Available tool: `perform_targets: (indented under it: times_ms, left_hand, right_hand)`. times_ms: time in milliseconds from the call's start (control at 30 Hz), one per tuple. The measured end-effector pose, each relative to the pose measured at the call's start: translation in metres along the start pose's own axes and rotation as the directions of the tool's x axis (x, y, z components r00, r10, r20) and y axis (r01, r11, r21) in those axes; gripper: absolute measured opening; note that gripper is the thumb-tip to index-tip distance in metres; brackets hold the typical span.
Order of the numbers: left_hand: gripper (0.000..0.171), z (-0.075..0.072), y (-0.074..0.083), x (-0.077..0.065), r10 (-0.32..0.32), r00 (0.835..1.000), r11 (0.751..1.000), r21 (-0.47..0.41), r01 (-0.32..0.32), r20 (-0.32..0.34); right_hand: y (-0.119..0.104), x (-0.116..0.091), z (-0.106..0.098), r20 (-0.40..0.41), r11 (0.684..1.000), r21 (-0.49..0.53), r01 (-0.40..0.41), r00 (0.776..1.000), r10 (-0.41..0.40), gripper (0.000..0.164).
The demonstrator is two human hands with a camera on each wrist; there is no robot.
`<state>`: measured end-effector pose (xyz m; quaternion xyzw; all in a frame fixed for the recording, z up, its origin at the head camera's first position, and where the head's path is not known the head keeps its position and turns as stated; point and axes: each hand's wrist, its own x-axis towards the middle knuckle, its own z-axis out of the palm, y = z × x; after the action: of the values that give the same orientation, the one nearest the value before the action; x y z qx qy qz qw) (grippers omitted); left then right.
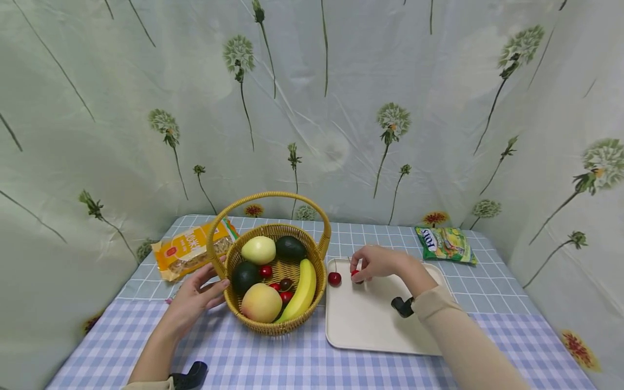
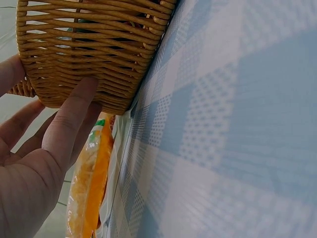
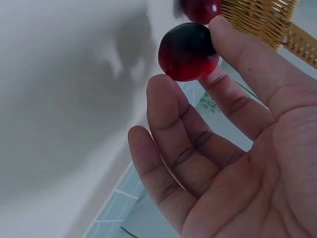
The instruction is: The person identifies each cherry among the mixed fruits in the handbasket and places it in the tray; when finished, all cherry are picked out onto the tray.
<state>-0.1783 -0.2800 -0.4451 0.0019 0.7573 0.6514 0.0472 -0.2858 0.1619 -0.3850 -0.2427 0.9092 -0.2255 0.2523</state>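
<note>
A woven basket (image 1: 273,328) with a tall handle holds a banana (image 1: 305,290), a peach (image 1: 261,303), a pale green fruit (image 1: 258,251), two avocados (image 1: 291,248) and several small red fruits. My left hand (image 1: 194,295) is at the basket's left side; in the left wrist view its fingers (image 2: 74,116) rest against the wicker wall. Over the white tray (image 1: 375,319), my right hand (image 1: 377,262) pinches a dark red cherry (image 3: 187,52) between thumb and index finger, the other fingers loosely bent. Another cherry (image 1: 334,279) with a stem lies on the tray just left of it.
An orange snack bag (image 1: 190,252) lies behind the basket on the left. At the back right is a green FOX'S candy bag (image 1: 446,245). The table wears a checked cloth (image 1: 341,371), and a dandelion-print curtain (image 1: 336,124) hangs behind it.
</note>
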Motion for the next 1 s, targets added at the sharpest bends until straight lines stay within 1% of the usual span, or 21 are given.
perform_targets:
  times_ms: [167, 367, 467, 633, 767, 867, 1000]
  left_hand:
    - [0.07, 0.001, 0.001, 0.0, -0.001, 1.0, 1.0, 0.008, 0.001, -0.004]
    - [0.07, 0.001, 0.002, 0.0, -0.019, 1.0, 1.0, 0.018, 0.019, -0.011]
    - [0.07, 0.001, 0.002, 0.0, -0.029, 0.999, 0.999, 0.019, 0.029, -0.016]
    - [0.07, 0.002, 0.002, 0.0, -0.03, 0.999, 0.999, 0.02, 0.03, -0.016]
    - [0.07, 0.002, 0.003, 0.0, -0.031, 0.999, 0.999, 0.015, 0.031, -0.016]
    - [0.071, 0.002, 0.003, 0.0, -0.039, 0.999, 0.999, 0.014, 0.04, -0.017]
    - [0.071, 0.002, 0.003, 0.0, -0.05, 0.999, 0.999, 0.013, 0.05, -0.018]
  right_hand:
    - [0.005, 0.005, 0.006, -0.012, 0.999, -0.035, -0.011, 1.0, 0.011, 0.012]
    - [0.007, 0.009, 0.013, -0.034, 0.998, -0.061, -0.026, 0.999, 0.024, 0.015]
    - [0.009, 0.008, 0.015, -0.045, 0.997, -0.072, -0.013, 0.999, 0.009, 0.017]
    - [0.012, 0.004, 0.017, -0.052, 0.998, -0.055, 0.026, 0.998, -0.029, 0.018]
    - [0.015, 0.001, 0.016, -0.062, 0.999, -0.009, 0.041, 0.997, -0.041, 0.022]
    - [0.018, 0.002, 0.017, -0.072, 0.999, 0.012, 0.052, 0.996, -0.051, 0.022]
    - [0.02, 0.005, 0.018, -0.087, 0.997, 0.014, 0.079, 0.993, -0.078, 0.022]
